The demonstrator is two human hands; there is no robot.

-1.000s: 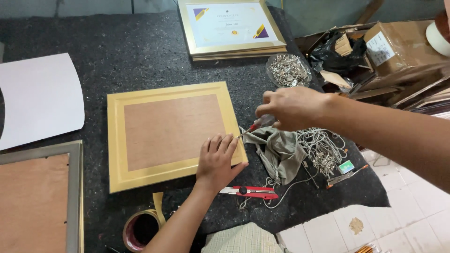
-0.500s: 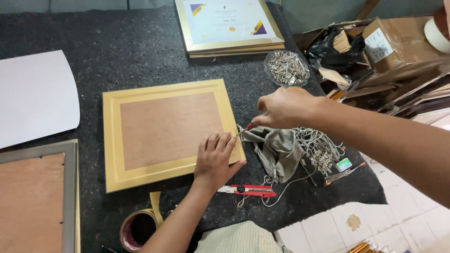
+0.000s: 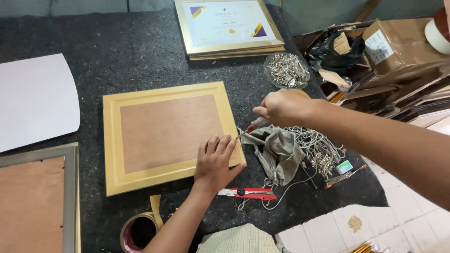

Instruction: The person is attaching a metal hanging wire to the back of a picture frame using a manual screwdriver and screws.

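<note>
- Dark, speckled felt-like matting [image 3: 117, 61] covers your worktable, fuzzy and flecked with pale lint.
- At centre frame lies the gold frame [image 3: 168, 136] face down, a smooth moulded border around a matte brown backing board.
- Your left hand [image 3: 215, 161] rests flat on the frame's lower right corner, fingers laid close together and pressing down.
- Your right hand [image 3: 283, 107] is closed around a screwdriver [image 3: 251, 127] with a red handle, its thin metal tip meeting the frame's right edge just above your left fingertips.
- Just right of the frame sit a crumpled grey cloth [image 3: 276, 150] and a tangle of pale cord with metal hooks [image 3: 318, 150].
- Below your left hand lies a red utility knife [image 3: 248, 193]; a roll of tan tape [image 3: 138, 229] stands at lower left.
- Upper centre, a glossy framed certificate [image 3: 227, 26]; beside it, a clear dish of shiny metal clips [image 3: 287, 70].
</note>
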